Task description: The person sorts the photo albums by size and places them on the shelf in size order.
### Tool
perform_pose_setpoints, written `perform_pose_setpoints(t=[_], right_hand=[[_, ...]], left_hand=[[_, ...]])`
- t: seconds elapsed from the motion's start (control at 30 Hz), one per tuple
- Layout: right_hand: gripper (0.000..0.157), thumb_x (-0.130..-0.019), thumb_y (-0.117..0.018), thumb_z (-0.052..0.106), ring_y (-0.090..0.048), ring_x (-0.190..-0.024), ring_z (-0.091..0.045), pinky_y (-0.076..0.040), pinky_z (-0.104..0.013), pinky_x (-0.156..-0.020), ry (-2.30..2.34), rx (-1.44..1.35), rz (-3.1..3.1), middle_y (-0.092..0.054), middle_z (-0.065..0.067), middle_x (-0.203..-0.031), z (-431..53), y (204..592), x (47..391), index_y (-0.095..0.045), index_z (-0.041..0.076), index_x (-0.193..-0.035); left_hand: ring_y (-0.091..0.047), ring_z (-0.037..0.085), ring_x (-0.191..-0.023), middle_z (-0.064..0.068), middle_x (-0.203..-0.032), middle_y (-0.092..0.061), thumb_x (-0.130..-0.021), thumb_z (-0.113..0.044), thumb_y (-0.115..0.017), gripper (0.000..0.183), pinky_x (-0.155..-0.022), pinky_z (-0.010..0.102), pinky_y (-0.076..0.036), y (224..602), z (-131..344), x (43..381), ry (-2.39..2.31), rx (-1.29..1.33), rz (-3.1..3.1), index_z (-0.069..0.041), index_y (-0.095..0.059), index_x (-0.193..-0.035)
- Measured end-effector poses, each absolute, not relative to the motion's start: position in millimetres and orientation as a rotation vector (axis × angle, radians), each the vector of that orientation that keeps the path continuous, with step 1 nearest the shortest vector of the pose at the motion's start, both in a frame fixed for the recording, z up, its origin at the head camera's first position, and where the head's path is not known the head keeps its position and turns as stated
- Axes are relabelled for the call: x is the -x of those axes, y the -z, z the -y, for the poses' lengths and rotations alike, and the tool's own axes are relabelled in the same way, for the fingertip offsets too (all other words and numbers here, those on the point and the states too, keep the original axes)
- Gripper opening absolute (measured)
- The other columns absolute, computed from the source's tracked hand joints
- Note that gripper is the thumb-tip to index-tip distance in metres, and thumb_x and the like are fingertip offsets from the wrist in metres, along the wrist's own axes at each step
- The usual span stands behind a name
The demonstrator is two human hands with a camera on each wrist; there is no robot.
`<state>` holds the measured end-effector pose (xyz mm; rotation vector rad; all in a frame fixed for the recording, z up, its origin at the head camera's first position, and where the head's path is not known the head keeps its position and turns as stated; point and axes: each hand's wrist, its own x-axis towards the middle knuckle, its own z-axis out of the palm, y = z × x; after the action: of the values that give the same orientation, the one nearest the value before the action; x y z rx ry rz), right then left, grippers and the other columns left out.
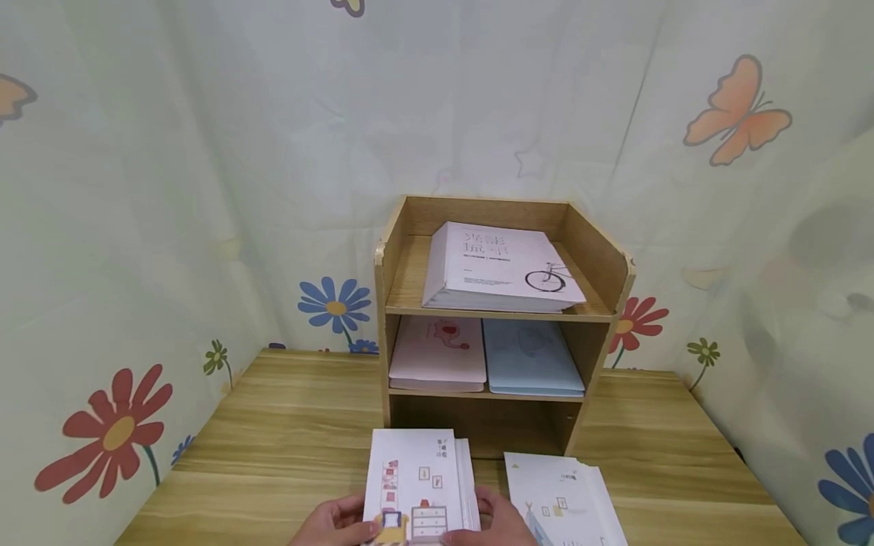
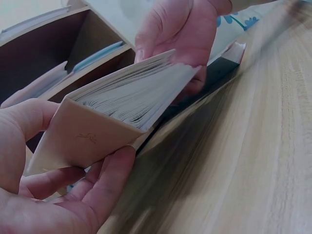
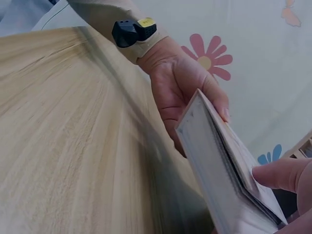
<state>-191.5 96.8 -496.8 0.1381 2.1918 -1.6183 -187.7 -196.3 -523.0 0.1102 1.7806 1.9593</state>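
A thick white book with a drawing of furniture on its cover is held up between both hands, in front of the shelf. My left hand grips its left side, thumb on the cover. The right hand holds the opposite side, its thumb also on the front. In the left wrist view the left hand has its thumb and fingers around the book's pale cover, and the page edges fan slightly. Right of the held book, a second white book with a similar drawn cover lies on the table.
A three-level wooden shelf stands at the back of the table. Its top level bears a thick white book with a bicycle picture. Pink folders and blue folders lie side by side in the middle level. A flowered curtain surrounds the table.
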Motion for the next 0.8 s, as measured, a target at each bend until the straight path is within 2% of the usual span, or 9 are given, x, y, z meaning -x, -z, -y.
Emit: perform_pose_setpoints(t=[0.23, 0.43, 0.6, 0.8], right_hand=[[0.106, -0.074, -0.094, 0.026, -0.069, -0.1, -0.024, -0.061, -0.038, -0.087, 1.814, -0.049, -2.118, -0.059, -0.016, -0.121, -100.6, 501.7, 188.0, -0.031, -0.015, -0.149], [0.11, -0.074, -0.094, 0.026, -0.071, -0.099, -0.023, -0.063, -0.037, -0.085, 1.898, -0.031, -2.074, -0.057, -0.014, -0.12, -103.7, 498.9, 181.8, -0.029, -0.01, -0.154], [0.109, -0.076, -0.093, 0.026, -0.072, -0.099, -0.023, -0.063, -0.036, -0.085, 1.946, 0.0, -2.027, -0.054, -0.014, -0.123, -107.8, 497.0, 178.4, -0.028, -0.005, -0.158], [0.104, -0.076, -0.093, 0.019, -0.075, -0.097, -0.026, -0.063, -0.039, -0.084, 2.033, 0.058, -1.955, -0.054, -0.016, -0.124, -113.3, 499.7, 176.3, -0.032, -0.001, -0.158]], left_hand=[[-0.071, 0.018, -0.098, 0.011, -0.112, -0.075, -0.094, -0.02, -0.075, 0.075, -0.084, 0.029, -0.062, 522.1, 192.1, 184.2, -2.002, -0.1, -1.838, 0.018, -0.038, -0.146], [-0.072, 0.021, -0.099, 0.013, -0.115, -0.074, -0.092, -0.02, -0.077, 0.083, -0.086, 0.033, -0.062, 520.4, 189.4, 181.5, -2.062, -0.048, -1.804, 0.015, -0.031, -0.151], [-0.073, 0.025, -0.101, 0.02, -0.122, -0.071, -0.092, -0.02, -0.078, 0.091, -0.086, 0.039, -0.063, 517.0, 185.3, 179.0, -2.144, -0.062, -1.741, 0.006, -0.021, -0.159], [-0.074, 0.028, -0.1, 0.022, -0.122, -0.071, -0.093, -0.017, -0.076, 0.089, -0.086, 0.042, -0.063, 512.6, 178.0, 175.6, -2.226, -0.093, -1.689, -0.005, -0.021, -0.162]])
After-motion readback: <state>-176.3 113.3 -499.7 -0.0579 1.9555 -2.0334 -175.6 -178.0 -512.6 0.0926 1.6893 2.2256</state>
